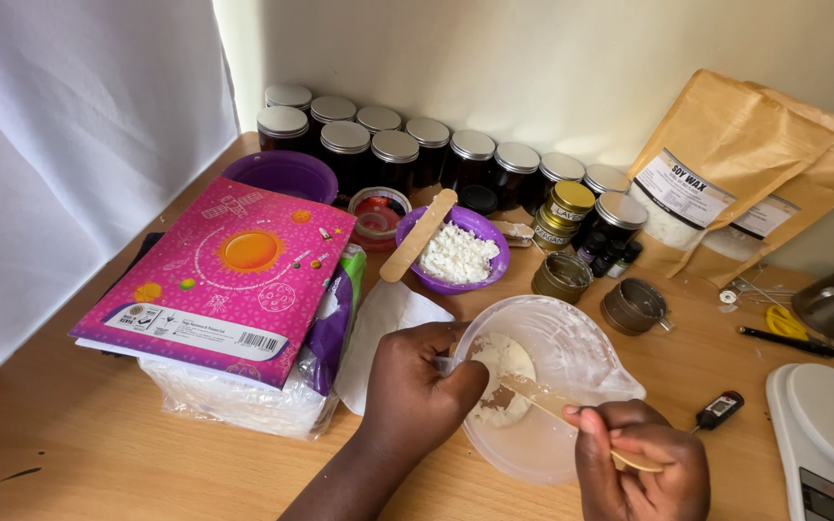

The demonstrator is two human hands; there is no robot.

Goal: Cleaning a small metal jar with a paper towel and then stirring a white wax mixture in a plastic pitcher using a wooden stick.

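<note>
Two hands work at a clear plastic jug (571, 367) that stands on the wooden tabletop (98, 453) near the front edge. The left hand (417, 386) has its grip closed around the jug's handle side, fingers curled tight against the wall. The right hand (644, 463) has its grip pinched shut on a flat wooden stick (571, 420), whose far end reaches down into the jug. The jug is cloudy, smeared white inside, with a pale lump of wax (499, 381) lying against its left inner wall.

Just behind the jug sits a small purple bowl (456, 256) of white flakes, with a second wooden stick (419, 234) laid across its rim. Left of the jug lies a pink book (224, 275) with a sun and planets drawn on its cover and a white label strip along its lower edge; it rests on a clear plastic bag (234, 400). Behind the purple bowl, along the wall, stands a row of dark jars with silver lids (398, 150). Right of those jars lean two tan paper pouches (726, 164), each with a white rectangular label bearing dark print. Between the pouches and the jug are small round tins (562, 275), one with a gold lid. Right of the jug lie a small black thermometer (719, 410) and, at the frame edge, a white kitchen scale (832, 434).
</note>
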